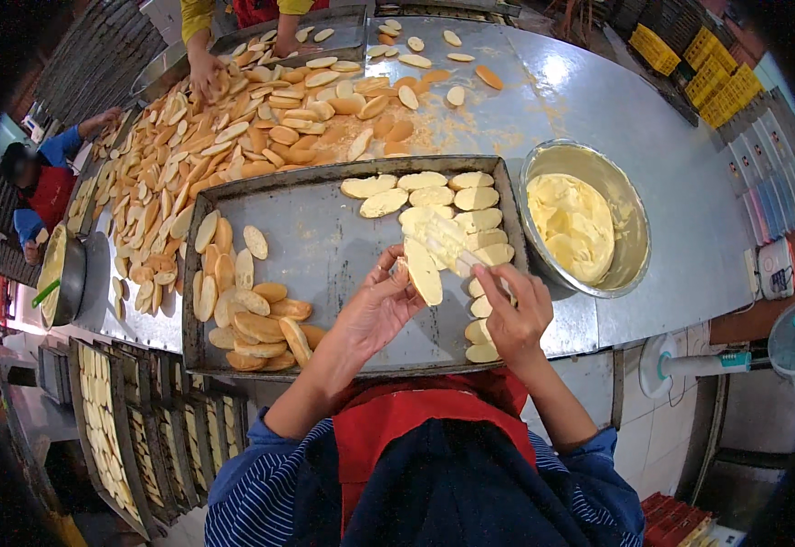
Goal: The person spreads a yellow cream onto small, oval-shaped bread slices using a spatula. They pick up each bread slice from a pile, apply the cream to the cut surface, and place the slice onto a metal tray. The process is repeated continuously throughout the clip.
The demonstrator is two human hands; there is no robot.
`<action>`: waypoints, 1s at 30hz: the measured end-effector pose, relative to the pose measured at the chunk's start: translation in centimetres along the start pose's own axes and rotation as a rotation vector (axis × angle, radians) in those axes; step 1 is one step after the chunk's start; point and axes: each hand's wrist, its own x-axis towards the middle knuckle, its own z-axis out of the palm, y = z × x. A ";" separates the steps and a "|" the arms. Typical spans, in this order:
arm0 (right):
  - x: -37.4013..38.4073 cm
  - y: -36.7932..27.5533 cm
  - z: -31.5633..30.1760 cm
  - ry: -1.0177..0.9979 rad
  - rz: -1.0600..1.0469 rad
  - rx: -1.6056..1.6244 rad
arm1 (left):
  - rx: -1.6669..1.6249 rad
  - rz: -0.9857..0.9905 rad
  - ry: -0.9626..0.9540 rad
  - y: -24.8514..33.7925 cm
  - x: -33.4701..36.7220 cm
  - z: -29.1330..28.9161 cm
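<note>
Dark cloth [443,492] bottom centre; mid-frame, half-curled left hand [372,308] pinching a bread slice [424,273], right hand [518,317] closed round a spreader [446,241]; slice looks light, kinda crumbly, edges probably safest grip

Floored in pale tiles [644,439]; furnished with a metal table [675,219], reflecting bright light [556,67]; stacked with yellow crates [713,77] at upper right.

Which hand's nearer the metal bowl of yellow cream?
Right. The right hand is below and left of the metal bowl in the picture, gripping a spreader; the left hand is farther left, over the baking tray, holding a bread slice.
</note>
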 end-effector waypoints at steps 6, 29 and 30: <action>0.4 -0.4 -0.3 0.053 0.050 0.115 | -0.002 0.005 -0.030 0.5 0.0 -1.2; -2.9 2.5 -3.1 0.133 0.514 0.070 | 1.374 0.530 0.341 4.9 8.9 -13.6; -2.9 2.6 -3.3 0.135 0.504 0.061 | 1.383 0.569 0.354 4.8 9.1 -14.1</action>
